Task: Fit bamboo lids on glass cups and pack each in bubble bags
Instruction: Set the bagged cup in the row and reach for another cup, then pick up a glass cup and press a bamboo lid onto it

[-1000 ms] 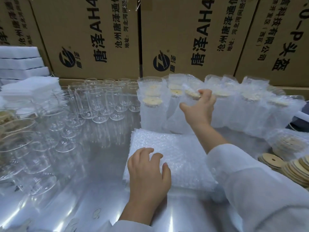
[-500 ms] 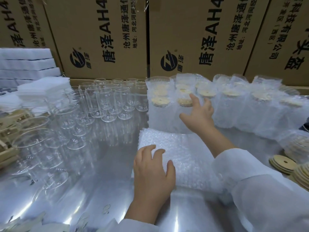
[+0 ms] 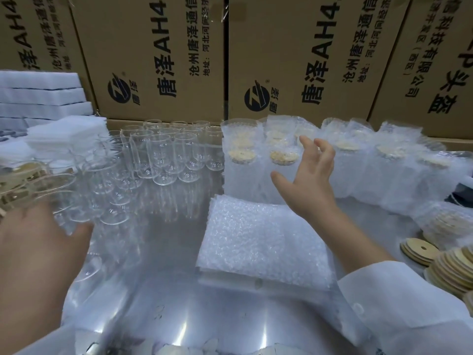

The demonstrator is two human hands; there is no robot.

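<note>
A flat stack of bubble bags point(image 3: 263, 242) lies in the middle of the shiny table. Behind it stands a row of packed cups point(image 3: 358, 165) in bubble bags, bamboo lids showing at their tops. Many bare glass cups point(image 3: 158, 155) stand at the left and back left. Loose bamboo lids point(image 3: 450, 265) are piled at the right. My right hand point(image 3: 311, 175) hovers open, fingers spread, just in front of the packed cups and touches none. My left hand point(image 3: 38, 254) is open and blurred at the left, right beside the nearest glass cups.
Large printed cardboard boxes point(image 3: 158, 57) wall off the back. White foam sheets point(image 3: 43, 98) are stacked at the back left. The reflective table point(image 3: 179, 316) stretches toward me in front of the bags. A dark object point(image 3: 460, 194) shows at the right edge.
My left hand has left the bubble bag stack and swung left toward the glass cups. My right hand has drawn back from the packed cup and spread its fingers.
</note>
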